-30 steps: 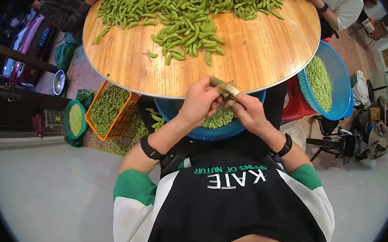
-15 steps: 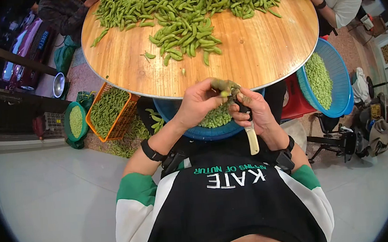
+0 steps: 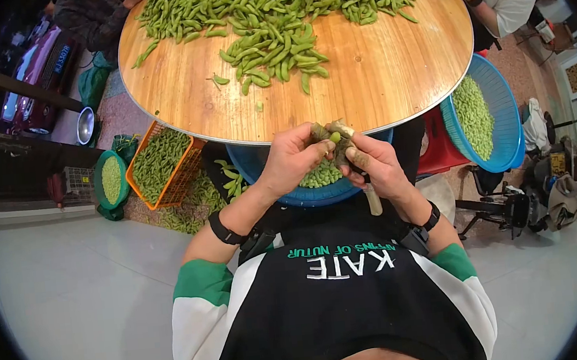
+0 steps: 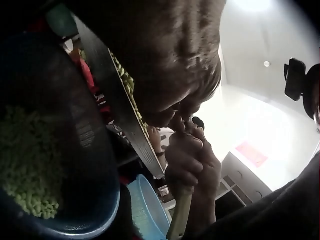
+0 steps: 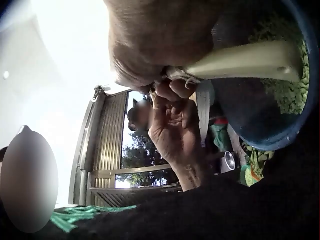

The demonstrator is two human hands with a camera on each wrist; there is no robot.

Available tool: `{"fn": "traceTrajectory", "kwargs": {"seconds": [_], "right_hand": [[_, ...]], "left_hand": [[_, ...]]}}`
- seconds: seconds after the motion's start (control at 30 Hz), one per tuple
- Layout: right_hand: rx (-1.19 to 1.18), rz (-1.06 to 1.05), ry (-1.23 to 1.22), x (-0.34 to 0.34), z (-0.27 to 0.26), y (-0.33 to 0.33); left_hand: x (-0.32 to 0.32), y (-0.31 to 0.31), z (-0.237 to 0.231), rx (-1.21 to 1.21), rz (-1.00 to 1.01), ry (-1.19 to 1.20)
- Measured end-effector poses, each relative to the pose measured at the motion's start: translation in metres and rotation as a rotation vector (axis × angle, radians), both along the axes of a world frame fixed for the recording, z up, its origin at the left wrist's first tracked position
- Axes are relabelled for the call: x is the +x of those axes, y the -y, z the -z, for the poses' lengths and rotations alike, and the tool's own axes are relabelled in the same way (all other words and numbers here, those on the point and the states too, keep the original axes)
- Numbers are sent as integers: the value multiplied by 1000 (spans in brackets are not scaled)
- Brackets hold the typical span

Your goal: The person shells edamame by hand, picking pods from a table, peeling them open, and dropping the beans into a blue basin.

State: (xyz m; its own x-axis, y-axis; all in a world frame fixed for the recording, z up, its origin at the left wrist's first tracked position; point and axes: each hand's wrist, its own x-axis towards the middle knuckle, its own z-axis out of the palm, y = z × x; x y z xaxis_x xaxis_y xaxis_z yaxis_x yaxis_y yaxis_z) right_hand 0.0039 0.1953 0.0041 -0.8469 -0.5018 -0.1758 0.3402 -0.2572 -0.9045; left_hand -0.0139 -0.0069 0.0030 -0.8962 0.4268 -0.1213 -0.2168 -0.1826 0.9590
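In the head view the left hand pinches a green pod by the table's near edge. Facing it, the right hand grips a tool whose pale handle points down toward the body; the fingers hide its other end. Both hands' fingertips nearly meet above a blue basin of shelled beans. The right wrist view shows the pale handle sticking out of the right fist.
A heap of pods covers the far part of the round wooden table. An orange crate of pods stands at left, a blue basket of beans at right. Two other people are at the table's far sides.
Compared with a second ago, the right hand has turned, so the pale handle now hangs downward. A small green piece has appeared on the table in front of the hands.
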Motion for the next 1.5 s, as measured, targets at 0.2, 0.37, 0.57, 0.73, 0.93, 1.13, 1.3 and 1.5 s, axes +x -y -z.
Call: {"fn": "traceTrajectory", "kwargs": {"seconds": [0.2,0.37,0.57,0.73,0.93,1.13,1.3,1.5], "right_hand": [[-16,-8,-20,3,2,2],[72,32,-144,3,8,5],[300,66,-712,-5,29,2],[167,160,-231,1,25,7],[216,270,-336,0,29,5],[444,172,-535,-1,25,3],[430,191,-540,-4,23,6],[368,227,-332,-3,20,5]], "left_hand": [[3,-1,-4,-10,-60,-58],[4,-5,3,-5,-115,-103],[-5,-1,9,318,38,354],[1,-13,2,-47,-54,95],[9,-9,-1,-603,-322,-927],[-35,33,7,-1048,-640,-1002],[-44,42,21,-1193,-555,-1029],[17,16,-9,-647,-187,-689]]}}
